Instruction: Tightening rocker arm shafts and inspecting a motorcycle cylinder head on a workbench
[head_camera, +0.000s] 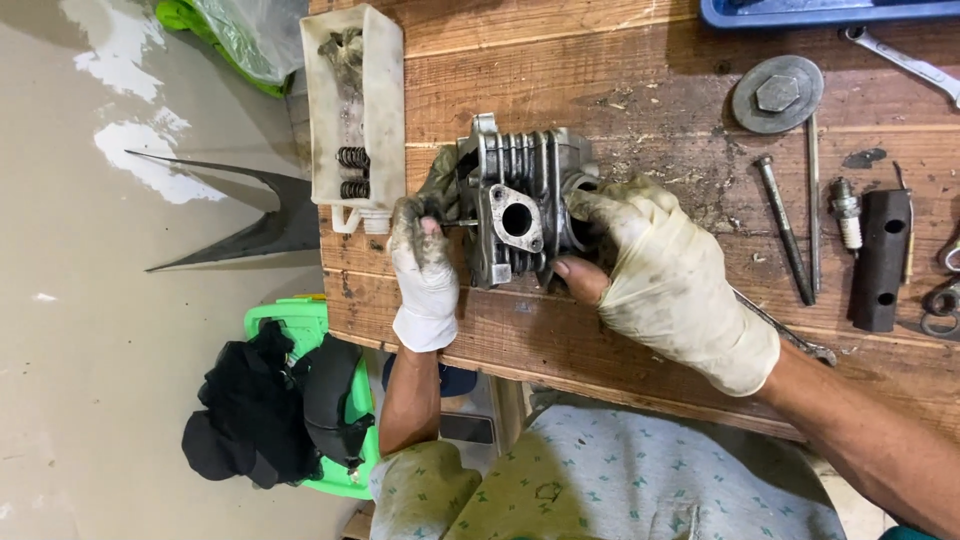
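The left hand's fingers (420, 225) are pinched on a thin pin or small tool pressed against the side of the finned cylinder head (520, 195); exactly what they grip is too small to tell. The left hand (424, 275) wears a grimy glove. The right hand (665, 275), also gloved but with the thumb tip poking through bare, clasps the cylinder head from its other side, thumb under it and fingers over the fins. The cylinder head stands on the wooden tabletop (600, 100), port flange facing up.

Done well, this step seems to need the right hand holding the head steady while the left works squarely, without slipping.

Beyond the head on the left hand's side lies a dirty white tray (380, 60) holding springs. Well away on the right hand's side lie a long bolt (785, 230), a spark plug (846, 212) and a black socket tube (880, 260).
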